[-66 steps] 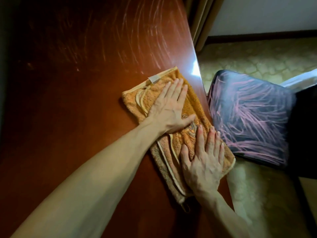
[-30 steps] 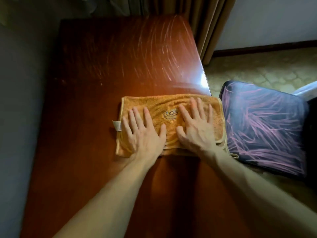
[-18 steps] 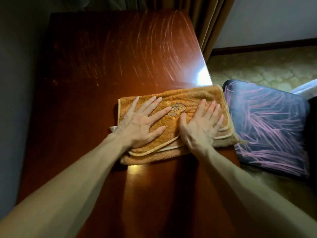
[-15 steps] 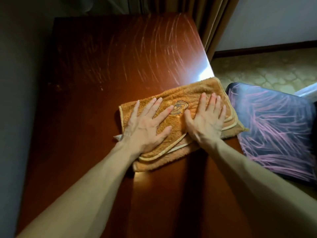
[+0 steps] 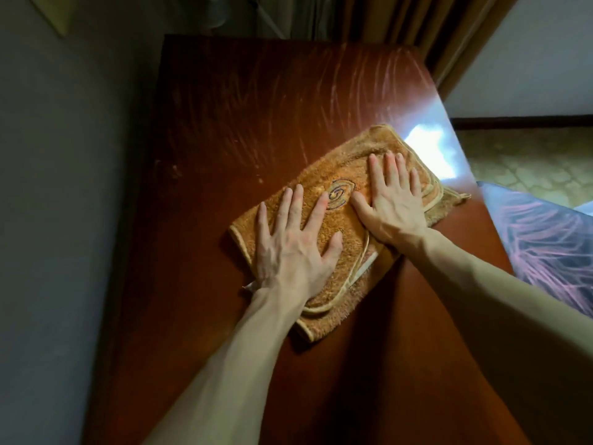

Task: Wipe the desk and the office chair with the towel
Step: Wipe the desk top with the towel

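Both hands, left hand (image 5: 290, 248) and right hand (image 5: 393, 203), press spread flat on the orange towel (image 5: 340, 220), its long axis running diagonally toward the desk's (image 5: 224, 130) upper-right edge.

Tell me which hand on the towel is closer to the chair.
The right hand, flat on the towel at its far end by the desk edge; the left hand presses the end away from the chair.

Towel (image 5: 340, 220): fuzzy terry cloth; desk (image 5: 256, 123): glossy polished wood, streaked; chair seat (image 5: 545, 239): shiny, smooth.
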The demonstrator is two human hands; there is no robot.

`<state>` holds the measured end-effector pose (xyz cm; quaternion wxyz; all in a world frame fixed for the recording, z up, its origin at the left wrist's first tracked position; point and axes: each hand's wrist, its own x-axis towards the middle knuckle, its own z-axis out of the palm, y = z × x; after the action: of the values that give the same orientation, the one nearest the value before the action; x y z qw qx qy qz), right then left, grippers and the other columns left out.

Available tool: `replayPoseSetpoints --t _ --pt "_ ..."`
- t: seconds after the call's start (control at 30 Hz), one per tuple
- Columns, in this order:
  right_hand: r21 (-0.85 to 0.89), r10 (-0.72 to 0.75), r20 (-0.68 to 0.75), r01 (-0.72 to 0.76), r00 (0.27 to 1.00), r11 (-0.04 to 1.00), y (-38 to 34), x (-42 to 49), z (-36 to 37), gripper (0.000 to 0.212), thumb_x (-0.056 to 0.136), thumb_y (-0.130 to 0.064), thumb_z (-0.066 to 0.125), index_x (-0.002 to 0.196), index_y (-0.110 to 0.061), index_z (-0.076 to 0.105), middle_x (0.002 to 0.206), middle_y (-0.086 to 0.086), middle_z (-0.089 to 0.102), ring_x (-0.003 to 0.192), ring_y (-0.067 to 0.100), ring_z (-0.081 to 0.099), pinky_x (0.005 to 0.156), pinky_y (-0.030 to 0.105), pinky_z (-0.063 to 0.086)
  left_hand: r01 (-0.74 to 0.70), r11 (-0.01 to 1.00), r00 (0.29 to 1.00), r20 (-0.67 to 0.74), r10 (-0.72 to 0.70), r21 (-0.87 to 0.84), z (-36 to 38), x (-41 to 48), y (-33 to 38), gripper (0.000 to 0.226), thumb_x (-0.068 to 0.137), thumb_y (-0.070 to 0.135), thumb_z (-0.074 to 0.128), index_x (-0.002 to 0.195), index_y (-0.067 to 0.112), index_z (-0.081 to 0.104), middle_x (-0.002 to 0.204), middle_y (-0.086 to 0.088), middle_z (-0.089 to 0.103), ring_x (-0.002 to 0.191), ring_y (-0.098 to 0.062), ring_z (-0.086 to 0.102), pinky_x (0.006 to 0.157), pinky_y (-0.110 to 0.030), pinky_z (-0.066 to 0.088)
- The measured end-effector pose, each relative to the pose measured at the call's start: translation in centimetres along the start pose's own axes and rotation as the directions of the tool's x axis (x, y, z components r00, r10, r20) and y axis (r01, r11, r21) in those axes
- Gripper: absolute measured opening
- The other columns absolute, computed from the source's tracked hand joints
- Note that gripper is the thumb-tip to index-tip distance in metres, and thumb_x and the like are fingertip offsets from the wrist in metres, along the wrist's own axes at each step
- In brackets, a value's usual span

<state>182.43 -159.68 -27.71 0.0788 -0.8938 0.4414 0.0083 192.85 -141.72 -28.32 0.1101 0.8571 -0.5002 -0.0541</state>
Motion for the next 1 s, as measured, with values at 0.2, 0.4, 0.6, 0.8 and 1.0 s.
replayPoseSetpoints --t 0.2,0.4,0.6,0.8,1.0 --pt "-0.010 -0.146 0.017 0.146 0.989 0.989 -8.5 2.6 0.9 0.090 0.091 -0.069 0.016 0.167 -0.022 0.001 0.173 0.013 -0.006 0.160 0.026 -0.012 0.129 0.050 -0.008 0.112 0.993 0.993 -0.049 -0.111 0.019 -1.9 -0.9 -7.4 0.072 0.100 0.067 0.015 0.164 0.037 0.008 0.172 -0.010 0.010 0.160 -0.023 0.005 0.127 -0.057 0.003" --pt "0.027 -0.271 0.003 0.271 0.963 0.962 -16.9 4.0 2.1 0.095 0.087 -0.074 0.012 0.166 -0.022 0.001 0.173 0.013 -0.004 0.160 0.027 -0.013 0.128 0.052 -0.007 0.217 0.975 0.971 -0.112 -0.210 0.056 -3.4 -2.9 -13.3 0.073 0.100 0.067 0.018 0.165 0.033 0.011 0.172 -0.009 0.013 0.160 -0.023 0.008 0.127 -0.056 0.006" --pt "0.064 -0.365 -0.019 0.365 0.931 0.929 -21.6 5.0 3.0 0.095 0.087 -0.074 0.012 0.166 -0.022 0.006 0.173 0.015 0.001 0.160 0.028 -0.009 0.128 0.052 -0.006 0.329 0.940 0.933 -0.183 -0.310 0.084 -3.0 -3.8 -14.8 0.073 0.102 0.065 0.019 0.165 0.029 0.014 0.171 -0.010 0.017 0.160 -0.024 0.011 0.127 -0.057 0.009" --pt "0.123 -0.346 -0.046 0.349 0.937 0.929 -22.0 5.3 1.3 0.080 0.089 -0.065 0.032 0.149 -0.013 0.044 0.162 0.019 0.034 0.154 0.035 0.022 0.125 0.058 0.012 0.341 0.939 0.938 -0.088 -0.335 0.054 -5.0 -4.4 -13.5 0.075 0.101 0.062 0.015 0.166 0.026 0.008 0.173 -0.009 0.002 0.160 -0.022 -0.008 0.127 -0.057 -0.002" --pt "0.215 -0.367 -0.268 0.427 0.891 0.879 -22.8 8.0 0.9 0.060 0.100 -0.048 0.032 0.143 -0.013 0.054 0.152 0.011 0.051 0.146 0.028 0.040 0.123 0.048 0.025 0.670 0.385 0.516 0.025 -0.856 -0.635 -6.2 -0.8 -9.2 0.091 0.090 0.074 0.018 0.165 0.023 0.012 0.174 -0.002 0.001 0.159 -0.019 -0.002 0.129 -0.047 -0.004"
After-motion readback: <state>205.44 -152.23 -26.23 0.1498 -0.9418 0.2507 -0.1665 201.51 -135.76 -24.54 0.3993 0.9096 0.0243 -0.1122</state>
